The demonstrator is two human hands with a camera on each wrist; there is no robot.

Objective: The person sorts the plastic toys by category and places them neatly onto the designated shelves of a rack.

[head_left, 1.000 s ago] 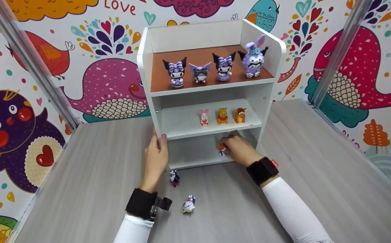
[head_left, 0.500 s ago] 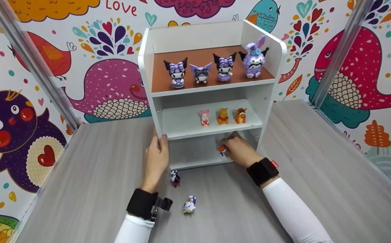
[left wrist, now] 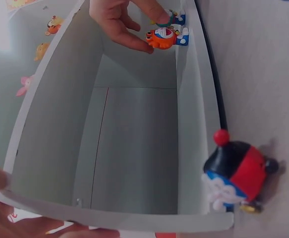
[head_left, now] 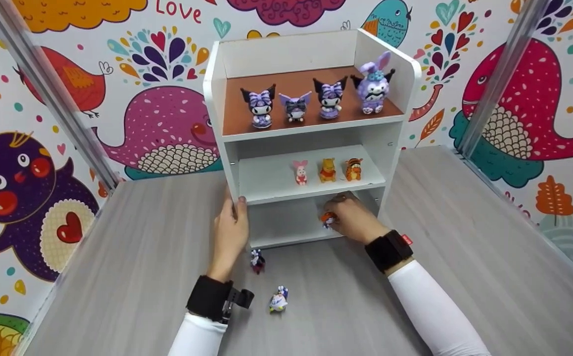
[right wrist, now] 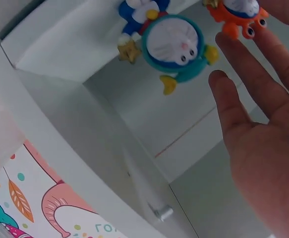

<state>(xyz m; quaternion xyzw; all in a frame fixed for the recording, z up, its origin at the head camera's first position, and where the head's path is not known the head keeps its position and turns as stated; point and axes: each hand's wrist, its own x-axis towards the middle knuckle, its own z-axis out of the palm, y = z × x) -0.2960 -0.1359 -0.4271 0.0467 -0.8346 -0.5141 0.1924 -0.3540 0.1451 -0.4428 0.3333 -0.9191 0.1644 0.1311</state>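
Note:
My left hand (head_left: 230, 231) holds the left side panel of a white toy shelf (head_left: 311, 193), thumb at the front edge and fingers along the outside. Inside the bottom compartment, my right hand (head_left: 355, 217) has its fingers spread around a blue cat figurine in an orange crab hood (left wrist: 164, 38). That figurine stands on the bottom board, a fingertip right at its hood. Close beside it is a similar figurine in a teal hood (right wrist: 174, 44), hidden by the hand in the head view. A red-and-black hooded figurine (left wrist: 238, 171) and a white-and-blue figurine (head_left: 278, 299) are on the table before the shelf.
The middle board bears a pink piglet figurine (head_left: 300, 173), a yellow bear figurine (head_left: 327, 170) and a tiger figurine (head_left: 353, 169). Several purple-and-black figurines, one a tall rabbit-eared one (head_left: 373, 89), line the brown top board. Patterned wall panels (head_left: 167, 118) enclose the grey table (head_left: 158, 267).
My right hand has shifted slightly right, and more of the orange-hooded figurine shows. The left hand keeps its place on the shelf.

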